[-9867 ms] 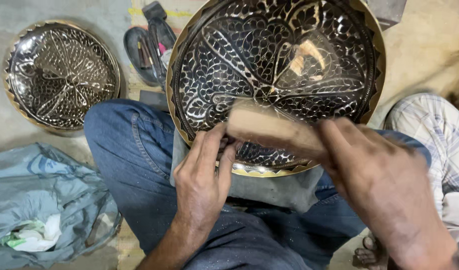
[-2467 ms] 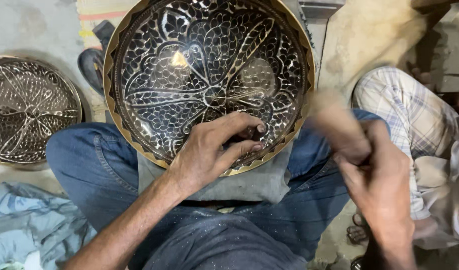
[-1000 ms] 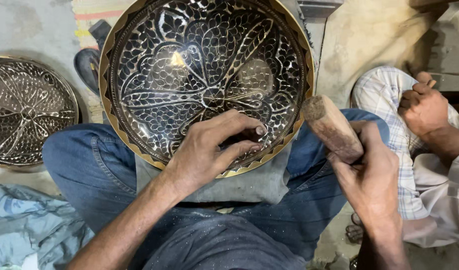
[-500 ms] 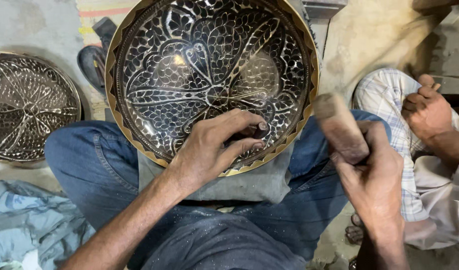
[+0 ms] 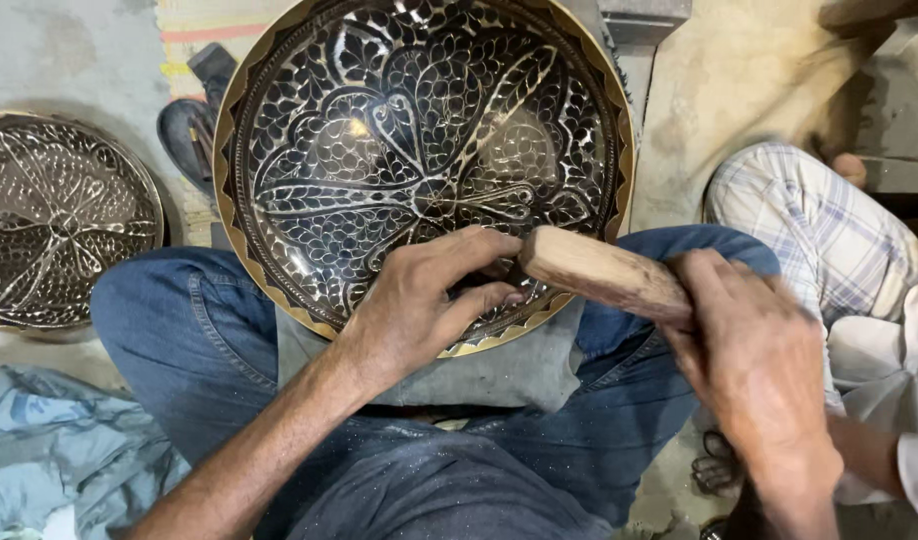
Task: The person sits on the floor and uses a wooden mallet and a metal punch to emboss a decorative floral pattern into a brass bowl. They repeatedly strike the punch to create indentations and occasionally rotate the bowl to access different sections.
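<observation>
Wooden mallet [image 5: 604,272], gripped by the right hand [image 5: 754,365], meets something hidden in the closed left hand [image 5: 424,300] on the engraved black-and-brass round tray [image 5: 379,130].

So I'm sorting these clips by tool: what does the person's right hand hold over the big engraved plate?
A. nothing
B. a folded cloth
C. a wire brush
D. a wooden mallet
D: the right hand grips a plain wooden mallet whose blunt end meets the left hand, which rests on the lower rim of the large engraved plate in the lap.
</observation>
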